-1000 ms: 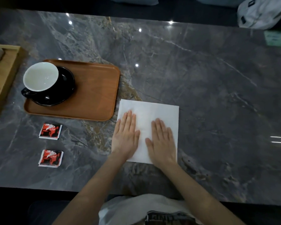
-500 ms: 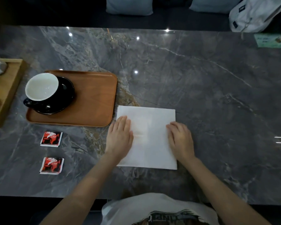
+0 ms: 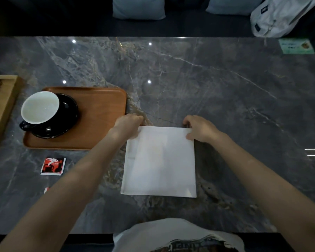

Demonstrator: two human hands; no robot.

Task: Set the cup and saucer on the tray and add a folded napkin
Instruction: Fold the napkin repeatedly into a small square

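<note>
Pinching napkin [image 3: 159, 160] far corners, left hand [image 3: 127, 125], right hand [image 3: 200, 129]

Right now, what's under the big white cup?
A black saucer sits under the cup, and both are on the wooden tray. The saucer's middle is covered by the cup.

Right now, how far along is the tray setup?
Done: the cup sits on its saucer on the tray. In hand: the napkin lies flat on the table beside the tray, with the left hand and right hand pinching its far corners, apparently to start a fold. Left: finish folding it and put it on the tray.
</note>
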